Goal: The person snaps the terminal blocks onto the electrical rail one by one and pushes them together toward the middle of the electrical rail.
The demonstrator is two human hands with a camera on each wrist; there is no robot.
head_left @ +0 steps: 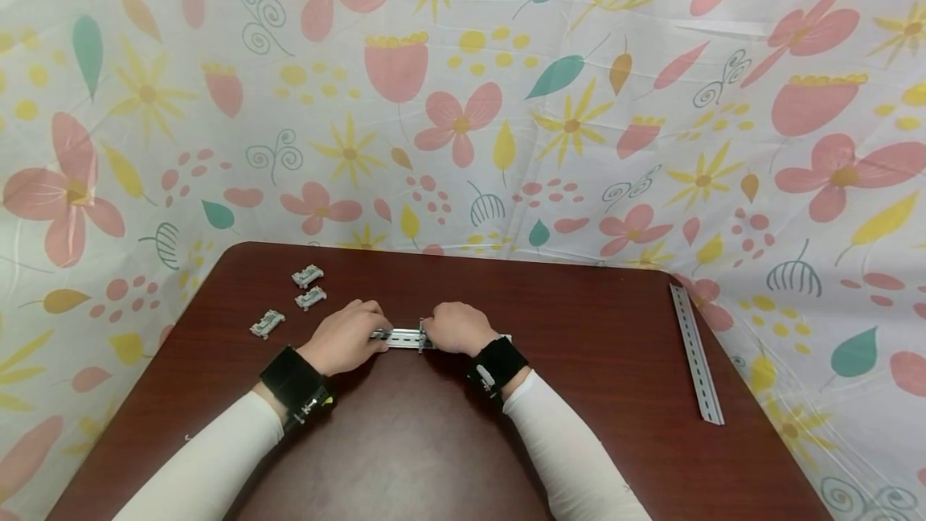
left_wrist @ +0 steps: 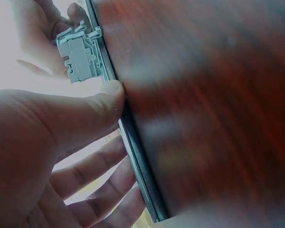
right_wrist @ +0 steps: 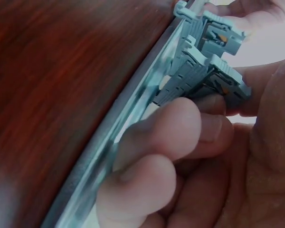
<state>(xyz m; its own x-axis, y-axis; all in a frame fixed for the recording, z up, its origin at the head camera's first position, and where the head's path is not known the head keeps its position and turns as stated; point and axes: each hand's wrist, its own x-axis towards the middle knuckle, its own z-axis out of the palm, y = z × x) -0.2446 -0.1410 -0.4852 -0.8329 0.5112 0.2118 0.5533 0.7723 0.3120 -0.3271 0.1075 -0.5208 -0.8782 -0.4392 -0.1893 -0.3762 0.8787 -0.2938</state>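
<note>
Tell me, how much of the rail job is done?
One grey block looks set on the rail, hooked over its edge. In hand: the left hand grips the rail, and the right hand seems to hold a second block there; I can't tell if it's fixed. Probably left: three loose blocks on the table, maybe the other rail too.

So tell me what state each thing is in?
Left hand: gripping middle rail.
Right hand: pinching nearer block.
Middle rail: held.
Nearer block: at the rail, seating unclear.
Farther block: standing on the rail.
Left blocks: three, loose.
Right rail: lying bare.
</note>
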